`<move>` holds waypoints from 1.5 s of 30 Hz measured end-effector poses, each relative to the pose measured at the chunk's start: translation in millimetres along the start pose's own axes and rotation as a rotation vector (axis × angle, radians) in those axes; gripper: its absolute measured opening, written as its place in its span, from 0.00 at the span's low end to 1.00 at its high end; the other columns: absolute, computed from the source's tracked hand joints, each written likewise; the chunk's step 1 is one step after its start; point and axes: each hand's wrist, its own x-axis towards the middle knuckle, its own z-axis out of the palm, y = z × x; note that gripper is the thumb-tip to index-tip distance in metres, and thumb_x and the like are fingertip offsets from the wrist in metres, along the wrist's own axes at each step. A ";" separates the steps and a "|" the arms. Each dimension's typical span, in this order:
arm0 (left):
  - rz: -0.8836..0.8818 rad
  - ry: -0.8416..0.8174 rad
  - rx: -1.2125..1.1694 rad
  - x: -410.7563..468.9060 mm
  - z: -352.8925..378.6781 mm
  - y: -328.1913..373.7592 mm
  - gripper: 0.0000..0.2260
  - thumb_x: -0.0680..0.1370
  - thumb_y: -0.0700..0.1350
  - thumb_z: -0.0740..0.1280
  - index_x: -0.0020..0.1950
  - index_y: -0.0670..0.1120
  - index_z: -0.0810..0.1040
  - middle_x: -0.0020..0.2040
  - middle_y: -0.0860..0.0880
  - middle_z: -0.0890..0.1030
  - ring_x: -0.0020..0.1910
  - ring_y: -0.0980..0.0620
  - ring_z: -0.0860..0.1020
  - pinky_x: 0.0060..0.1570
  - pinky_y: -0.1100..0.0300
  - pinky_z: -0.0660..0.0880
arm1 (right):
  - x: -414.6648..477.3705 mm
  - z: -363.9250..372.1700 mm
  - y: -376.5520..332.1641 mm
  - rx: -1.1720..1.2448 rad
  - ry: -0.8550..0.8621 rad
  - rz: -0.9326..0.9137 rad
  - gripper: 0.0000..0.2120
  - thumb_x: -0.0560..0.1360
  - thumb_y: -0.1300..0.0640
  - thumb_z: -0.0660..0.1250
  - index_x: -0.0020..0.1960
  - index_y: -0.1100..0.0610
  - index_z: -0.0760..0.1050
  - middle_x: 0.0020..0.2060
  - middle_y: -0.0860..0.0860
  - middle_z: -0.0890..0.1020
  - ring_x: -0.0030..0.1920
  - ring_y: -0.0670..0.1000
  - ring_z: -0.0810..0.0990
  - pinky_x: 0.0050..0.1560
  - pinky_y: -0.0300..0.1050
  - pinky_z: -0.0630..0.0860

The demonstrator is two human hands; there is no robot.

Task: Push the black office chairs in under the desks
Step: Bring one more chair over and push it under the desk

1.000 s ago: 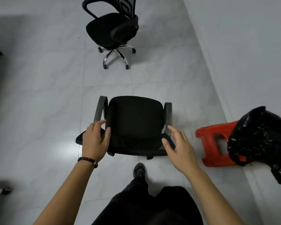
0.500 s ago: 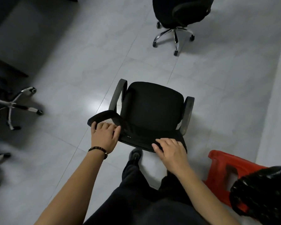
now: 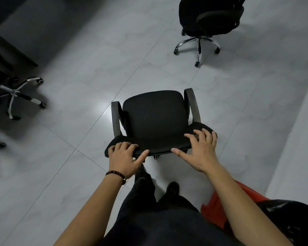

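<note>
A black office chair (image 3: 155,118) with grey armrests stands right in front of me, its backrest top edge nearest me. My left hand (image 3: 124,158) grips the left end of that backrest edge, fingers curled over it. My right hand (image 3: 200,150) rests on the right end with fingers spread across the mesh. A second black office chair (image 3: 208,16) on a chrome star base stands at the far right. At the far left, a dark desk (image 3: 9,50) shows its edge, with another chair's chrome base (image 3: 16,96) under it.
A red plastic stool (image 3: 219,208) and a black plastic bag (image 3: 292,221) lie on the floor at my lower right, beside a pale wall (image 3: 295,157). Grey floor tiles (image 3: 89,71) stretch between the chair and the desk. My dark trouser legs fill the bottom centre.
The view has swung left and the chair has turned with it. My right hand has slid from the middle of the backrest edge to its right end; the left hand keeps its grip.
</note>
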 end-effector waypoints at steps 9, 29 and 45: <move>-0.079 0.029 -0.010 61.8 -13.5 7.3 0.35 0.72 0.74 0.40 0.59 0.57 0.78 0.57 0.55 0.78 0.60 0.50 0.72 0.59 0.49 0.60 | 80.1 -31.2 -5.0 -0.007 -0.013 -0.074 0.44 0.65 0.17 0.46 0.70 0.43 0.68 0.74 0.53 0.63 0.77 0.57 0.47 0.74 0.60 0.33; -0.382 0.100 -0.149 356.8 -147.9 -87.0 0.36 0.70 0.74 0.40 0.59 0.58 0.77 0.59 0.53 0.77 0.62 0.50 0.70 0.60 0.49 0.58 | 468.6 -140.7 -169.1 -0.076 -0.027 -0.440 0.38 0.65 0.18 0.49 0.59 0.42 0.76 0.64 0.50 0.72 0.72 0.56 0.58 0.75 0.60 0.39; -0.541 0.138 -0.249 609.7 -258.1 -129.1 0.35 0.71 0.73 0.41 0.63 0.57 0.75 0.58 0.52 0.77 0.60 0.49 0.70 0.64 0.50 0.58 | 762.8 -237.9 -280.8 -0.128 -0.089 -0.589 0.38 0.66 0.19 0.49 0.60 0.43 0.75 0.69 0.52 0.69 0.75 0.58 0.52 0.74 0.59 0.37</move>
